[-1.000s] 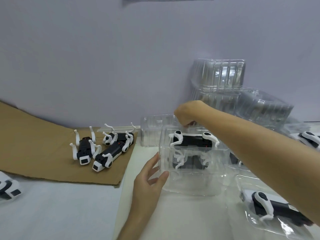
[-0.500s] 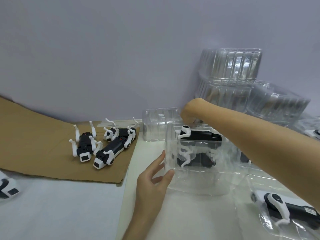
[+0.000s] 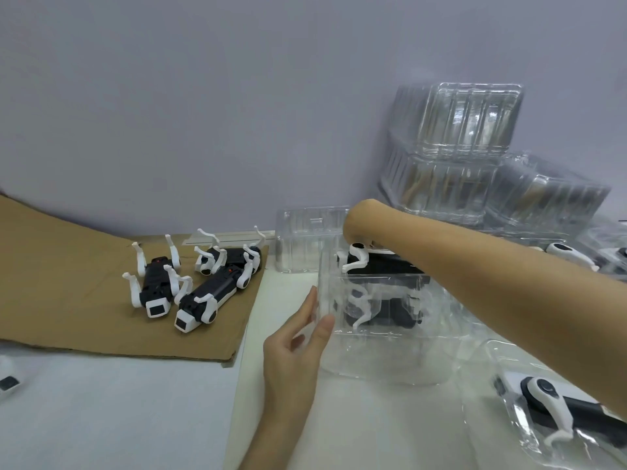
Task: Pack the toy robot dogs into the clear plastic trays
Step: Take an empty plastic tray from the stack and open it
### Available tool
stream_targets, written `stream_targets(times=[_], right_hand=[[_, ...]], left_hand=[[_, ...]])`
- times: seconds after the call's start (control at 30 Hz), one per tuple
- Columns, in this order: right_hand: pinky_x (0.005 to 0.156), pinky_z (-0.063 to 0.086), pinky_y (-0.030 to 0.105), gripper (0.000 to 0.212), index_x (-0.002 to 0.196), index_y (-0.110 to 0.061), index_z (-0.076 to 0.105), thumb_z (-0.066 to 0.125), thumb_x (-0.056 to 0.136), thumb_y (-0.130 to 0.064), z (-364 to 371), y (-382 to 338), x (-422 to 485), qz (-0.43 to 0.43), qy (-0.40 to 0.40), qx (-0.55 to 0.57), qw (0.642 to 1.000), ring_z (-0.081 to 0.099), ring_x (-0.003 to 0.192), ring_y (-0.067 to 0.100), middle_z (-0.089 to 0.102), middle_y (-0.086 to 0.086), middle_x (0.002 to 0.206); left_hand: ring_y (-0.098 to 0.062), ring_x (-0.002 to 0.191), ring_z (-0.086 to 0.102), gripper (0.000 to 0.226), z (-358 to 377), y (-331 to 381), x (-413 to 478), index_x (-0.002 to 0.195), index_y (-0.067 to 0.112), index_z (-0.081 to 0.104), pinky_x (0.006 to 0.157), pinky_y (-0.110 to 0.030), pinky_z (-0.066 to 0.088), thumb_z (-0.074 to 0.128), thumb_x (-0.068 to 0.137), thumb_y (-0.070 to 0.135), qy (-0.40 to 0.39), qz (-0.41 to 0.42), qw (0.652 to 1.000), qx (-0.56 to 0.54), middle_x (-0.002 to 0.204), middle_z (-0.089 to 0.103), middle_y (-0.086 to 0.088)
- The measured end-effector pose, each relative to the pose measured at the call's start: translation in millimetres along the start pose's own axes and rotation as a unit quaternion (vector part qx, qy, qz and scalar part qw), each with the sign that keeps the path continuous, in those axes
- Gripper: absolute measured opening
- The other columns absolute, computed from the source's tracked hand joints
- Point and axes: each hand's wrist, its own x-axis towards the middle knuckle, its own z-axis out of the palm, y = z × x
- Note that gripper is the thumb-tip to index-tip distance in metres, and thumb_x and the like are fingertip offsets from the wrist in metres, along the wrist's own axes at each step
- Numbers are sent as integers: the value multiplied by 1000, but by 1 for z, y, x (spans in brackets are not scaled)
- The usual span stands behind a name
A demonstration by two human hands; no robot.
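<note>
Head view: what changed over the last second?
Little. The right hand has edged down over the upper dog in the tray, and the forearm now hides that dog's rear leg; the grip itself is hidden. The left hand stays with fingers against the tray's left wall. The lower dog and the three dogs on the cardboard have not moved.
</note>
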Motion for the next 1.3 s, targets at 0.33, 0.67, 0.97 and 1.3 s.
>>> stream_targets(times=[0.33,0.67,0.97,1.3], right_hand=[[92,58,42,75,139,-31,55,61,79,-76,1,47,-38,-156,-74,435,884,66,111,25,60,5,134],[114,35,44,125,156,-45,2,85,64,-63,38,34,-109,-179,43,274,944,34,141,22,30,-9,138],[101,36,33,111,153,-49,13,80,65,-57,39,-2,-213,-255,279,257,889,36,122,14,32,-5,141],[123,8,47,115,157,-43,1,76,74,-67,121,-57,-215,-270,137,264,916,-1,152,19,-3,-7,165]], left_hand=[[-3,103,69,40,-11,-2,7,112,32,75,87,-26,55,76,72,33,15,-25,998,-48,114,75,11],[-19,97,64,32,-26,2,12,107,15,73,83,-34,47,79,75,16,-80,-111,978,-157,119,70,-6],[-21,84,68,31,-41,12,9,102,14,74,87,-38,46,56,86,32,-21,-186,926,-329,99,69,-8],[-24,82,62,39,-39,11,6,108,7,67,82,-37,46,58,82,35,-12,-162,939,-304,98,68,-13]])
